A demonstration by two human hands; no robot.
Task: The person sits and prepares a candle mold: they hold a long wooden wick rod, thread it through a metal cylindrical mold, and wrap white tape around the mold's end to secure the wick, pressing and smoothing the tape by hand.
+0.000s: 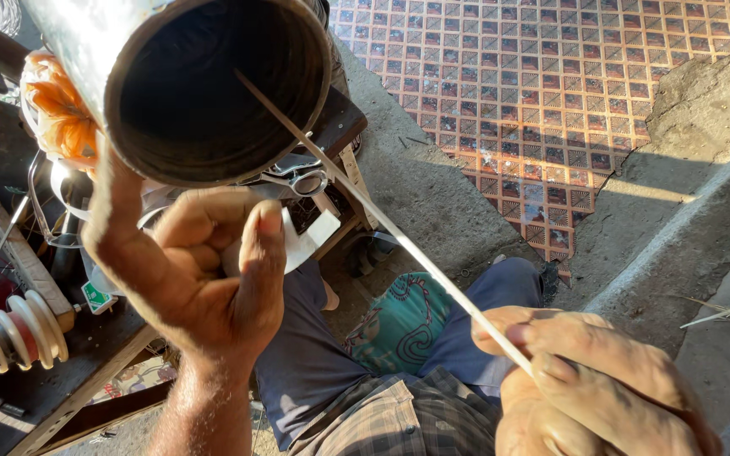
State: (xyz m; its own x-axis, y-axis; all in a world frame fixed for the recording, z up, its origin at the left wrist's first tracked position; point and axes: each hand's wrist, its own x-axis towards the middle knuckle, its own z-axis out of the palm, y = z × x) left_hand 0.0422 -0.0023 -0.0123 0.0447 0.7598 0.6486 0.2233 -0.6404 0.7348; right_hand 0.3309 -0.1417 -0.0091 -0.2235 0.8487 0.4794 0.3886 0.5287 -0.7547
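The left hand [204, 270] grips the big metal tube [187, 76], fingers wrapped around its rim. The right hand [593, 380] pinches a thin white strip [382, 224], poking into the tube. Holding the tube steady should help it slide straight.

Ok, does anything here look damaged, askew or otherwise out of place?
Mildly: the concrete edge beside the patterned tile floor is cracked and crumbling. Otherwise the left hand steadies the metal cylinder while the right hand feeds a thin strip into it.
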